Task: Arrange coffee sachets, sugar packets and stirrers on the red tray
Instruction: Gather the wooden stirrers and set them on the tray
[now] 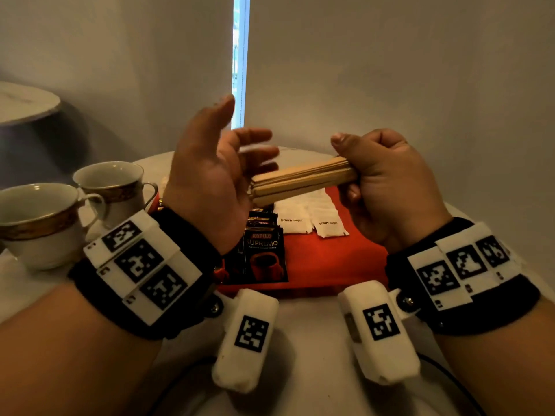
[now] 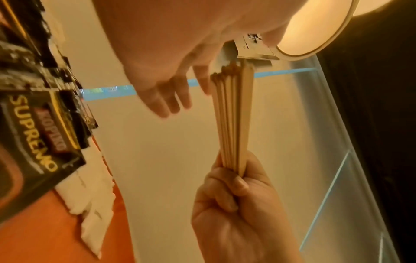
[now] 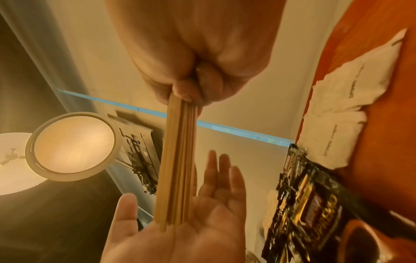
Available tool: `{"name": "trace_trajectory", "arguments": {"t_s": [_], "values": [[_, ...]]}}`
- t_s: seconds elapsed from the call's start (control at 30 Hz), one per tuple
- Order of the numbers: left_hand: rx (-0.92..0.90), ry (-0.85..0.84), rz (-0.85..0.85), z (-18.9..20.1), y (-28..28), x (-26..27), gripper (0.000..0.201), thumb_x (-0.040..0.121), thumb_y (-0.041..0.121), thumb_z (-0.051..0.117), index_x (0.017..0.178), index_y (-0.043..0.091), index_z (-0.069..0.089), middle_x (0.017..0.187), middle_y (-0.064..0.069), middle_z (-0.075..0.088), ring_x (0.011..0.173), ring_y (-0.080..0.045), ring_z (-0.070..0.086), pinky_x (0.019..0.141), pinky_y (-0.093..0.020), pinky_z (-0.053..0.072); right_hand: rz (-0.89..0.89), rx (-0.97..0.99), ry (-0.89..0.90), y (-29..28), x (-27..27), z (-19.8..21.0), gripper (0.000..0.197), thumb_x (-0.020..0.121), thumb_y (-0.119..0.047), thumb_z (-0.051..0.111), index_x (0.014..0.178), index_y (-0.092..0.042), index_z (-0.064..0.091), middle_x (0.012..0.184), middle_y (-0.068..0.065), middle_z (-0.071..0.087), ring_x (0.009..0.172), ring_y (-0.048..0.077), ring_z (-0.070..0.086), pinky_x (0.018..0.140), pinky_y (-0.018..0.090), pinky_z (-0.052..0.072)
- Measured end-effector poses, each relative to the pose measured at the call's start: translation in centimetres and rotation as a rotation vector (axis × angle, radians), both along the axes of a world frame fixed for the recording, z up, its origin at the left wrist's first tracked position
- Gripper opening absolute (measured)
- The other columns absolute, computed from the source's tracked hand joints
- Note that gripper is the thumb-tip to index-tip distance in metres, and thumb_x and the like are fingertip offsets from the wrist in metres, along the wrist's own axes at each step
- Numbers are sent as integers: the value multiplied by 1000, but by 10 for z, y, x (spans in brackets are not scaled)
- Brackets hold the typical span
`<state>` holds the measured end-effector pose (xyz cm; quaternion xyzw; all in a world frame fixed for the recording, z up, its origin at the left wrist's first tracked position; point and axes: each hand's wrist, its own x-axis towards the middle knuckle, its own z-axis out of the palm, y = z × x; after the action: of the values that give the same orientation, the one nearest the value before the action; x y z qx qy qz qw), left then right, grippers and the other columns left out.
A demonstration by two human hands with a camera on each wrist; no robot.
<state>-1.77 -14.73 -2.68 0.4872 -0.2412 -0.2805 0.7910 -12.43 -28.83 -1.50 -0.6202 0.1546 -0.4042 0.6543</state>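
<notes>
Right hand (image 1: 387, 187) fisted around one end of wooden stirrers (image 1: 303, 178), free ends butted against flat, open left hand (image 1: 210, 178), held above red tray (image 1: 330, 259); best tapped level, then laid beside sugar packets (image 1: 306, 217).

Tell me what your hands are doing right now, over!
Right hand grips bundle of wooden stirrers; left hand open, palm against bundle's free end. Black coffee sachets and white sugar packets already on red tray. Nothing blocking.
</notes>
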Motion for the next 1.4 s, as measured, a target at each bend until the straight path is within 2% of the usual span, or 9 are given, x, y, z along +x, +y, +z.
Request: {"name": "trace_trajectory", "arguments": {"t_s": [0.3,0.5,0.57,0.63,0.8,1.0,1.17,1.33,1.4], "values": [[-72,10,209,1,-7,-4,62,95,64,35,121,18,67,121,-6,71,114,-24,66,104,-47,47,62,-98,29,24,6,-4,29,94,-22,67,78,-17,43,60,6,55,39,15,44,36,22,34],[129,-207,-15,-4,-5,0,54,74,54,62,117,20,66,116,-6,72,111,-28,68,94,-49,54,38,-109,55,6,1,-2,30,92,-16,69,74,-17,45,62,7,52,40,17,40,38,24,33],[258,-351,-122,-2,-2,2,51,75,53,77,113,21,67,105,-1,75,100,-24,70,78,-39,57,-7,-201,109,-1,-5,5,28,92,-18,70,77,-15,47,63,10,54,40,17,43,39,23,35],[354,-418,-234,1,0,-3,56,67,58,72,111,23,68,93,2,76,80,-17,70,61,-30,54,-42,-267,138,-4,-9,8,28,91,-18,71,77,-14,48,63,11,55,39,16,45,38,22,36],[541,-607,-327,-5,-1,-10,53,72,70,51,99,30,73,69,6,68,55,-15,52,51,-28,42,-54,-333,217,-2,-8,5,26,89,-19,73,76,-14,52,70,13,55,40,11,49,39,22,40],[458,-377,-401,-5,-3,-8,45,84,59,56,94,19,73,63,1,51,51,-15,35,49,-26,29,78,-182,167,-5,-8,6,33,88,-36,70,97,-8,57,65,5,55,42,13,44,42,23,38],[288,-113,-472,-3,-2,-9,45,86,57,50,97,15,64,60,4,43,47,-8,25,50,-23,15,395,55,29,-2,1,-6,71,62,-62,84,108,-14,61,84,5,58,74,20,52,70,36,39],[224,19,-520,-6,-3,-16,40,76,59,54,98,28,66,59,5,44,43,-5,28,46,-16,17,516,99,0,17,7,-16,39,95,-23,54,122,5,52,108,23,63,73,20,70,64,26,57],[222,42,-515,-9,-4,-15,42,78,58,52,99,22,62,61,2,49,41,-5,32,44,-15,18,477,110,17,22,7,-13,42,95,-23,52,123,9,50,107,22,67,71,32,67,74,36,55]]}}
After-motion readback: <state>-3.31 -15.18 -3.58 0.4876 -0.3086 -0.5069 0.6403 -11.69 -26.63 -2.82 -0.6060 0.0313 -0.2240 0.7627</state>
